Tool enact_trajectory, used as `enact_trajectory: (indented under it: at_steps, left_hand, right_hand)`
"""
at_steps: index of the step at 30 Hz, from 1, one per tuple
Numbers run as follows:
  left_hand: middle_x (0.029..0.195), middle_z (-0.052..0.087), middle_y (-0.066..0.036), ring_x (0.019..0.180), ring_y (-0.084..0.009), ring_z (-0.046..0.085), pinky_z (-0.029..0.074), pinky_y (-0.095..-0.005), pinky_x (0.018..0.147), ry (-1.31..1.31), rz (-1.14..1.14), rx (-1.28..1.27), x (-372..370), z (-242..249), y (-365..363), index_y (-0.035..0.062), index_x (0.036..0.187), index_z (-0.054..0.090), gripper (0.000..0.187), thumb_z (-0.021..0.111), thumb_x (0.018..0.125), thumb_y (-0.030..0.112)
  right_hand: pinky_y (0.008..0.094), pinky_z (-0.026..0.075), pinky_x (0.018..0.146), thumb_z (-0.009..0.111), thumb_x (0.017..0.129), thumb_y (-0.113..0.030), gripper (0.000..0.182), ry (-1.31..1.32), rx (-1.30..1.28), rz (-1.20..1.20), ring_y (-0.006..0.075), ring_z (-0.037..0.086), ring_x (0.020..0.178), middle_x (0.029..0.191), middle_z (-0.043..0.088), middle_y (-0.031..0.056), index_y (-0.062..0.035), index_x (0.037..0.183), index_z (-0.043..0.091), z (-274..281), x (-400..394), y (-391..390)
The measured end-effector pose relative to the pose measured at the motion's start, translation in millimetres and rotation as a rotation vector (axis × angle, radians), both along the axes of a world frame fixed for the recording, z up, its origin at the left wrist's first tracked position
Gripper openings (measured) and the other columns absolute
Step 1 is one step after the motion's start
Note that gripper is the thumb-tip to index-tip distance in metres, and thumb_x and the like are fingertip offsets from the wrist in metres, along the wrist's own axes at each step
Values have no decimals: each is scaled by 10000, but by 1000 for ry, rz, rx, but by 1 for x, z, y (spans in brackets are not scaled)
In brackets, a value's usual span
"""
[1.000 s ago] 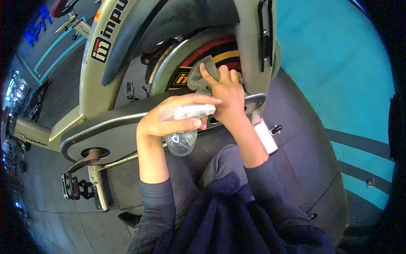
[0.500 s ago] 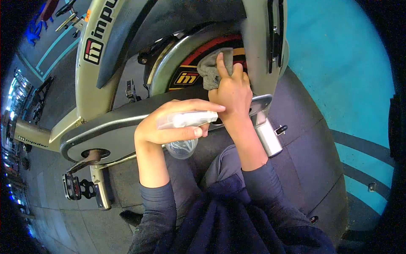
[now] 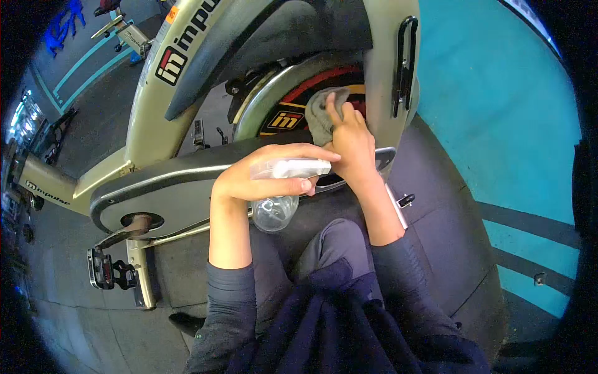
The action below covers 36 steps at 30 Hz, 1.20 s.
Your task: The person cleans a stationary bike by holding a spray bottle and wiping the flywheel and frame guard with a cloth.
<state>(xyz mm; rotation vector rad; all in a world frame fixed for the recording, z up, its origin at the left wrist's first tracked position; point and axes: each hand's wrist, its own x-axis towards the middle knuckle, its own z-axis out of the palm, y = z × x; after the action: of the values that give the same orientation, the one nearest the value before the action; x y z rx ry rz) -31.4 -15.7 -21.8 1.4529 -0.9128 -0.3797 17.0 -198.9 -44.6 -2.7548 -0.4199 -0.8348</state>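
A clear spray bottle with a white and clear trigger head is held in my left hand, fingers wrapped round its neck. My right hand presses a grey cloth against the flywheel of an exercise bike. One finger of that hand stretches over the cloth, and the palm side is hidden. The flywheel has a dark face with red and yellow bands and a logo. The tip of my left index finger is close to my right wrist.
The bike's pale frame rises at left, with a grey chain cover in front of the wheel. A crank pedal juts out at lower left. Black floor tiles meet a turquoise floor at right. Another bike stands behind.
The view has shifted, so the bike frame appears further right. My right hand and the cloth sit slightly lower and to the right in view. The left hand still holds the spray bottle.
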Motion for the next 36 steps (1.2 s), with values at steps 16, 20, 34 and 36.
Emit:
enact_trajectory:
  at_steps: [16, 20, 34, 36]
  left_hand:
    - [822, 613, -110, 757, -185, 604, 493, -315, 709, 59, 121, 25, -5, 12, 25, -33, 1273, 508, 529, 650, 815, 191]
    - [810, 610, -110, 732, -182, 592, 490, -316, 692, 49, 136, 28, -8, 7, 21, -45, 1272, 508, 552, 661, 814, 223]
    - [849, 646, -117, 781, -186, 623, 490, -312, 742, 33, -35, 140, 3, 13, 21, -47, 1330, 459, 656, 667, 814, 300]
    - [855, 646, -122, 784, -195, 623, 490, -318, 744, 30, -56, 138, 3, 12, 21, -53, 1329, 456, 663, 673, 808, 296]
  right_hand:
    - [383, 524, 734, 758, 573, -163, 823, -18, -72, 100, 312, 501, 946, 1022, 452, 111, -251, 1342, 478, 8, -14, 6]
    - [377, 531, 752, 747, 579, -156, 915, 29, 10, -132, 311, 514, 947, 1026, 451, 128, -150, 1410, 365, 5, -9, 16]
    - [371, 521, 721, 761, 604, -204, 766, 4, -333, 331, 276, 514, 919, 1004, 474, 81, -337, 1313, 502, 24, 3, -12]
    - [377, 520, 720, 750, 619, -215, 755, 21, -353, 408, 282, 513, 917, 1007, 476, 85, -363, 1314, 496, 23, 8, -14]
